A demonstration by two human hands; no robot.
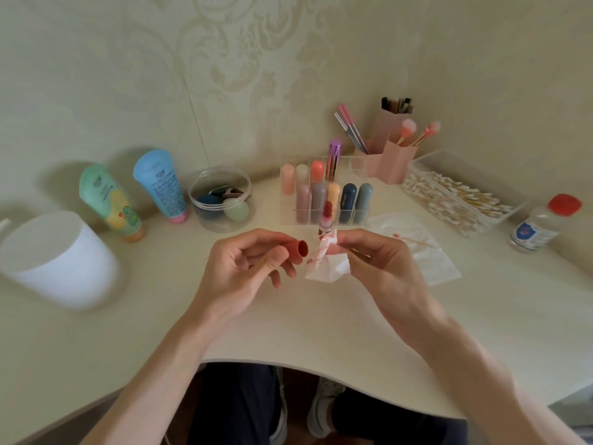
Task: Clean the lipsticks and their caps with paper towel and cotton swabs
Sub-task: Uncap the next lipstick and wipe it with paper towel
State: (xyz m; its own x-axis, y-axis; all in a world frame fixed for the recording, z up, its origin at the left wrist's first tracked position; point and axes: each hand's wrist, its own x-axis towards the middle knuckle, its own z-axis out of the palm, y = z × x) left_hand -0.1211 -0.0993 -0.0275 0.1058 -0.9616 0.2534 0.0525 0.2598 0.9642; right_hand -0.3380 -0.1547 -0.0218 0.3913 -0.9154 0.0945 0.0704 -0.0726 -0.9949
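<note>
- Standing left of the clear organiser [321, 220], well apart from it, a white tub [57, 258] is the largest vessel; its contents cannot be seen
- Sitting right of the organiser, a clear tray [462, 187] is heaped with cotton swabs [449, 197], and a red-capped bottle [542, 223] stands beyond it
- Holding capped lipsticks upright in its compartments, the organiser has a round clear jar [219, 197] of makeup sponges just to its left and pink brush cups [391, 155] behind it
- Lying flat just right of the organiser, a paper towel [423, 248] looks soft and easily torn
- Gripping a stained scrap of towel [324, 258] together with a thin stick, the right hand [382, 264] works in front of the organiser
- Pinching the red cap [296, 250], the left hand [247, 264] turns its open mouth toward the scrap; the cap seems light, rigid and smooth, best held by its sides
- Rising uncapped just above the scrap, the lipstick [326, 220] has a soft, smearable bullet, so its case is the place to hold
</note>
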